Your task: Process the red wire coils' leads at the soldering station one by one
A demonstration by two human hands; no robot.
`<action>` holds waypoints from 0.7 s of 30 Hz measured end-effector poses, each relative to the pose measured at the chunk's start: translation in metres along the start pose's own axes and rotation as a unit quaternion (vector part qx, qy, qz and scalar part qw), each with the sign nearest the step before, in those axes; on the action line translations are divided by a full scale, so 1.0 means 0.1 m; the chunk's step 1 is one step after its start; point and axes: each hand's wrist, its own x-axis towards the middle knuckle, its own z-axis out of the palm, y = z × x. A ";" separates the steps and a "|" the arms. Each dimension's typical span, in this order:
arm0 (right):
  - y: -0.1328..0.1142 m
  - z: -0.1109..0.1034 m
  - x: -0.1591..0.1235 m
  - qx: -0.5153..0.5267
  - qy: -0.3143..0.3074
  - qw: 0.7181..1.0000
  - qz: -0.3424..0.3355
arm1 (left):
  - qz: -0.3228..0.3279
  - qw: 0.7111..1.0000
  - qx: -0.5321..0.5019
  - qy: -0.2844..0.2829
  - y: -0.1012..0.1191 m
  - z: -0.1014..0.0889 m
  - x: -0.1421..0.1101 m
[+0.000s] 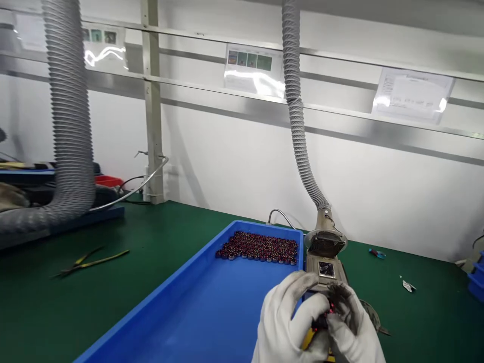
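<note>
My left hand (289, 317) and my right hand (353, 325), both in white gloves with dark-stained fingertips, are close together at the lower right. Their fingers are closed around a small dark part with red glints (328, 311), mostly hidden by the fingers. Something yellow (308, 338) shows beneath them, too covered to name. To their left lies a long blue tray (151, 308). Many small round dark-red parts (260, 246) are packed together at its far end. Just beyond my fingers stands a metal device with a small square dark-silvery pool (326, 269).
A grey flexible hose (297, 111) drops to a metal hood (325, 237) above the device. Long-handled pliers (93, 261) lie on the green table (151, 232). A thicker hose (70, 101) hangs at left. Small cutters (377, 253) and a silvery scrap (408, 286) lie at right.
</note>
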 end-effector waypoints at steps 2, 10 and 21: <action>0.05 -0.01 0.02 0.012 -0.002 1.000 0.026 | -0.035 0.999 0.009 0.003 0.01 0.03 -0.05; 0.03 -0.10 0.03 -0.137 -0.019 0.986 -0.089 | -0.023 0.998 0.001 -0.059 -0.07 0.00 -0.08; -0.05 -0.28 0.07 -0.033 0.003 0.997 -0.076 | 0.041 0.996 0.026 -0.070 -0.08 -0.09 -0.02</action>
